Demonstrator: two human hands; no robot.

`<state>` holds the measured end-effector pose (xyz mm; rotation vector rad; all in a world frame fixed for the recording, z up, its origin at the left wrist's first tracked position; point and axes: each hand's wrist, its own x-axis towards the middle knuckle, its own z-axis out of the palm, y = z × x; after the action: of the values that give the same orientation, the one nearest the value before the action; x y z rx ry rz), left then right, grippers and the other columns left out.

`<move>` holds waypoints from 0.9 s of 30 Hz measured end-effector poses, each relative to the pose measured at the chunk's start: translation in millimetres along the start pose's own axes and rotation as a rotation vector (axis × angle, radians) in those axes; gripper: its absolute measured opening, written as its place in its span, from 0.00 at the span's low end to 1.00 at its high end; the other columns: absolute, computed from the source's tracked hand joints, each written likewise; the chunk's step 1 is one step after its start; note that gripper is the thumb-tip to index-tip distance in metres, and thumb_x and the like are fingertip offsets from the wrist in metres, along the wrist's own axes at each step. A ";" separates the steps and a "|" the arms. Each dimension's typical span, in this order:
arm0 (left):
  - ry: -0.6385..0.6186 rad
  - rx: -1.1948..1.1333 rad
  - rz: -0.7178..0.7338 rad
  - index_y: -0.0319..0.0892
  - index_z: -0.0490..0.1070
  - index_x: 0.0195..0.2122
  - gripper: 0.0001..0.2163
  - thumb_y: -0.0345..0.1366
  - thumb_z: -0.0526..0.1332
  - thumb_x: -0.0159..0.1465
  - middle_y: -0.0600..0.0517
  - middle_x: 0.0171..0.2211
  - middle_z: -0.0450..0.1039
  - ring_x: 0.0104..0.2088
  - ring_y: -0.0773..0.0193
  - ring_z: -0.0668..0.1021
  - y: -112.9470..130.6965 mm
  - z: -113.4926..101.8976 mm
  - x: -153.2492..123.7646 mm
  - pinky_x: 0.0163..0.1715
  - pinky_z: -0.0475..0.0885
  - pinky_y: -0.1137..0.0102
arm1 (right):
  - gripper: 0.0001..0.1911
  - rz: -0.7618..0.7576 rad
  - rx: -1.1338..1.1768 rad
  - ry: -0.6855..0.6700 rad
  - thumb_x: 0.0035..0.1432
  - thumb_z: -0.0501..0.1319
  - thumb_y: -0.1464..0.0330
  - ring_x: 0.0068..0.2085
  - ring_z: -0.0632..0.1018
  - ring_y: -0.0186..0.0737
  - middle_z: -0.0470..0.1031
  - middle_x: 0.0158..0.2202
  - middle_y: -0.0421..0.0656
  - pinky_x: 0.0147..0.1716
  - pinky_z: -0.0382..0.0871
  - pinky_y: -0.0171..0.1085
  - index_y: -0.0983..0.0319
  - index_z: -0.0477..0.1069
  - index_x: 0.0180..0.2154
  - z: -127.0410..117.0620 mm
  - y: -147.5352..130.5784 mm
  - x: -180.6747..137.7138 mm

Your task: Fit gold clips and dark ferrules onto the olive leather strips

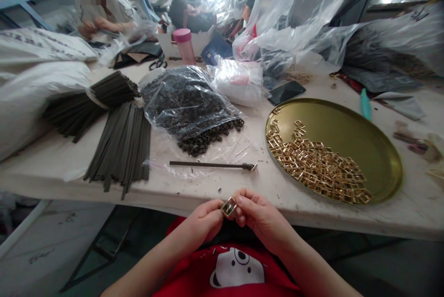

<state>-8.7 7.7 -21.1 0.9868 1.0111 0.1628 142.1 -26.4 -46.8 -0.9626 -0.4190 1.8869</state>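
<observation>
My left hand (203, 220) and my right hand (258, 213) meet just in front of the table edge, above my lap. Both pinch a small gold buckle (229, 206) with a dark strap piece in it; fingers of each hand are closed round it. A single dark strap with a buckle on its end (211, 165) lies on the table just beyond my hands. A round gold tray (374, 149) to the right carries a heap of several gold buckles (315, 165).
Bundles of dark straps (121, 149) lie at the left. A clear bag of small dark loops (189, 102) spills open in the middle. A pink bottle (184, 46), a phone (286, 91) and plastic bags sit further back. Another person sits at the far left.
</observation>
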 end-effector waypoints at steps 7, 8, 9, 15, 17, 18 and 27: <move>-0.041 -0.143 -0.046 0.40 0.64 0.31 0.07 0.39 0.53 0.58 0.64 0.12 0.46 0.14 0.74 0.48 -7.0 2.4 -2.9 0.14 0.42 0.76 | 0.14 -0.192 -0.409 0.090 0.50 0.60 0.65 0.28 0.67 0.32 0.66 0.27 0.37 0.30 0.62 0.33 0.61 0.64 0.40 1.4 -1.1 -13.0; -0.040 -0.123 -0.040 0.39 0.65 0.31 0.07 0.38 0.53 0.58 0.63 0.13 0.48 0.15 0.74 0.50 -7.7 2.9 -2.9 0.14 0.45 0.77 | 0.19 -0.257 -0.551 0.101 0.48 0.61 0.67 0.32 0.69 0.34 0.67 0.32 0.39 0.33 0.63 0.35 0.60 0.63 0.43 2.4 0.0 -15.2; -0.033 -0.087 -0.017 0.39 0.66 0.32 0.08 0.37 0.53 0.58 0.62 0.14 0.52 0.16 0.73 0.54 -8.1 3.5 -2.9 0.15 0.50 0.77 | 0.22 -0.324 -0.704 0.092 0.46 0.63 0.68 0.35 0.69 0.36 0.67 0.35 0.40 0.36 0.63 0.36 0.59 0.62 0.45 3.3 1.2 -17.0; -0.068 0.248 0.214 0.38 0.70 0.38 0.12 0.31 0.50 0.58 0.52 0.34 0.71 0.37 0.62 0.70 -11.8 6.1 -10.3 0.40 0.64 0.70 | 0.06 -0.519 -1.151 -0.118 0.54 0.56 0.73 0.35 0.70 0.36 0.68 0.34 0.42 0.35 0.64 0.35 0.60 0.69 0.35 2.2 8.7 -20.1; -0.090 0.372 0.214 0.38 0.70 0.39 0.13 0.31 0.48 0.58 0.52 0.35 0.72 0.37 0.62 0.70 -15.1 6.0 -15.3 0.39 0.64 0.71 | 0.06 -0.540 -1.156 -0.143 0.53 0.56 0.74 0.35 0.70 0.35 0.67 0.33 0.41 0.34 0.65 0.34 0.61 0.69 0.34 0.8 13.3 -22.3; -0.094 0.438 0.209 0.38 0.70 0.39 0.13 0.31 0.48 0.59 0.52 0.35 0.72 0.36 0.63 0.70 -16.6 5.6 -17.8 0.37 0.65 0.71 | 0.07 -0.545 -1.165 -0.149 0.51 0.57 0.75 0.34 0.70 0.35 0.67 0.33 0.41 0.34 0.65 0.33 0.60 0.68 0.34 0.1 15.5 -24.0; 0.335 1.367 0.395 0.42 0.70 0.37 0.13 0.39 0.48 0.64 0.49 0.35 0.72 0.36 0.60 0.73 18.6 -28.4 -6.4 0.35 0.63 0.70 | 0.06 -0.792 -1.257 0.188 0.54 0.53 0.74 0.33 0.71 0.36 0.68 0.31 0.41 0.33 0.65 0.35 0.61 0.66 0.33 -26.0 -24.9 -10.9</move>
<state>-28.4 32.6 -7.5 2.4705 1.1934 -0.0788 179.5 -26.3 -42.6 -1.4121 -1.6771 0.6625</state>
